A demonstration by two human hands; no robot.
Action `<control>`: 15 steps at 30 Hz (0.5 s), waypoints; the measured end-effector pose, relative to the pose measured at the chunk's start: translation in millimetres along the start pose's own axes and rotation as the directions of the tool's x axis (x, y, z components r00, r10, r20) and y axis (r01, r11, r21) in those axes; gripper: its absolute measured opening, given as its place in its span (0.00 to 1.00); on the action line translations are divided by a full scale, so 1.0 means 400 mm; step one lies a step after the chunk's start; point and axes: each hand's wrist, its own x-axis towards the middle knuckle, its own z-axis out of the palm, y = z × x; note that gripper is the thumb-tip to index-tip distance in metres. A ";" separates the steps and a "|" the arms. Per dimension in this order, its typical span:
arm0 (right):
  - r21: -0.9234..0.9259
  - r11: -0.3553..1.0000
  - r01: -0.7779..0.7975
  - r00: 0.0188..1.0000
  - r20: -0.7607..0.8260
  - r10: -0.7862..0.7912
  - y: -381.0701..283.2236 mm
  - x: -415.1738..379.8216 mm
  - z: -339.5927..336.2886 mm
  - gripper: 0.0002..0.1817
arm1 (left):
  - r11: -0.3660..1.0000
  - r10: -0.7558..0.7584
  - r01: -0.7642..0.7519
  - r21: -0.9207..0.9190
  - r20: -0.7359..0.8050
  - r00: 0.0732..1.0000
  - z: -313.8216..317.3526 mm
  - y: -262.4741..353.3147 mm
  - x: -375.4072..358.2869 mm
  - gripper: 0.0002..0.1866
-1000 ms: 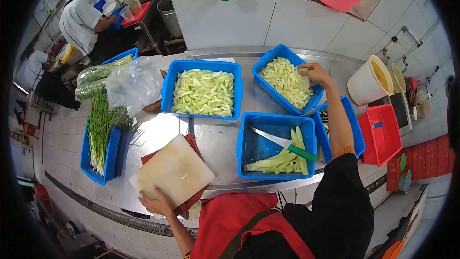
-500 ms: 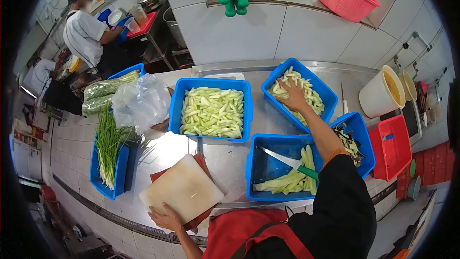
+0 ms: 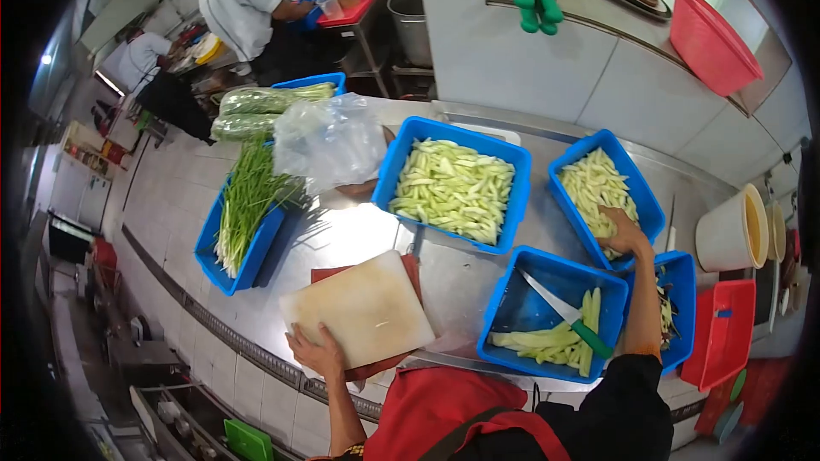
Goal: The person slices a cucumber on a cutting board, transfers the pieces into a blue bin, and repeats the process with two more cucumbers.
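Observation:
My left hand (image 3: 318,350) lies with fingers spread on the near left corner of a pale cutting board (image 3: 363,312), which rests on a red cloth (image 3: 410,273). My right hand (image 3: 623,232) is over the near end of a blue bin (image 3: 651,205) at the right, its fingers apart and touching pale green cut vegetable pieces (image 3: 598,183); some fingertips are hard to see. Nearer me, another blue bin (image 3: 504,303) holds long peeled strips (image 3: 538,341) and a green-handled knife (image 3: 559,307). A third blue bin (image 3: 384,192), in the middle, is full of cut pieces (image 3: 453,188).
Spring onions (image 3: 248,205), a clear plastic bag (image 3: 329,145) and wrapped greens (image 3: 256,107) are at the left. Dark peelings (image 3: 666,303) fill a bin by my right forearm, beside a red tub (image 3: 722,333) and white bucket (image 3: 726,230). Two people work at the back left.
The view has turned, so the scene sits further right. My right hand has drawn back from the middle of its bin to the near end. My left hand stays on the board.

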 end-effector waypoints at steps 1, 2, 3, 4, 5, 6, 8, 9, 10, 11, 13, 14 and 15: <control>0.006 1.000 0.031 1.000 -0.003 -0.031 0.002 -0.005 0.004 0.46 | 1.000 0.014 -0.014 -0.004 0.008 1.000 0.003 -0.002 0.001 0.39; 0.004 0.997 0.073 0.997 -0.005 -0.073 0.009 0.001 0.007 0.48 | 1.000 0.016 -0.016 -0.010 0.011 1.000 -0.005 0.009 -0.003 0.39; 0.013 0.995 0.102 0.995 -0.005 -0.102 0.041 0.015 0.020 0.48 | 0.999 -0.012 0.014 -0.030 0.041 0.999 -0.014 0.018 -0.003 0.39; 0.020 0.989 0.148 0.989 -0.002 -0.148 0.083 0.041 0.038 0.47 | 0.997 -0.067 0.067 -0.022 -0.003 0.998 -0.016 0.022 -0.004 0.39; 0.014 0.987 0.162 0.987 -0.003 -0.162 0.100 0.065 0.047 0.47 | 0.999 -0.029 0.030 -0.045 0.008 1.000 -0.014 0.021 -0.003 0.39; 0.007 0.985 0.174 0.985 -0.004 -0.174 0.122 0.080 0.056 0.47 | 0.998 0.011 -0.010 -0.066 0.019 1.000 -0.017 0.017 -0.003 0.39; -0.002 0.990 0.138 0.989 -0.057 -0.138 0.115 0.075 0.056 0.42 | 0.997 -0.043 0.042 -0.071 -0.011 0.999 -0.033 0.036 -0.004 0.39; 0.127 0.991 0.044 0.999 -0.025 -0.042 0.094 0.074 0.056 0.49 | 0.995 -0.038 0.038 -0.088 0.011 0.999 -0.037 0.043 -0.008 0.39; 0.093 0.995 0.031 0.999 -0.039 -0.027 0.063 0.060 0.050 0.48 | 0.993 -0.074 0.073 -0.090 -0.009 0.997 -0.038 0.043 -0.009 0.39; 0.061 0.998 0.009 0.998 -0.058 -0.005 0.045 0.047 0.050 0.46 | 0.995 -0.051 0.050 -0.084 -0.012 0.999 -0.035 0.040 -0.010 0.39; -0.009 0.999 0.038 0.995 -0.091 -0.039 0.057 0.054 0.062 0.45 | 0.993 -0.032 0.031 -0.111 -0.011 0.999 -0.020 0.025 -0.011 0.40; -0.063 0.997 0.035 0.991 -0.126 -0.042 0.065 0.054 0.068 0.43 | 0.992 -0.055 0.053 -0.113 -0.020 0.998 -0.022 0.023 -0.013 0.40; -0.073 0.996 0.057 0.990 -0.126 -0.065 0.077 0.055 0.070 0.43 | 0.995 -0.034 0.031 -0.095 -0.033 0.999 -0.021 0.024 -0.014 0.39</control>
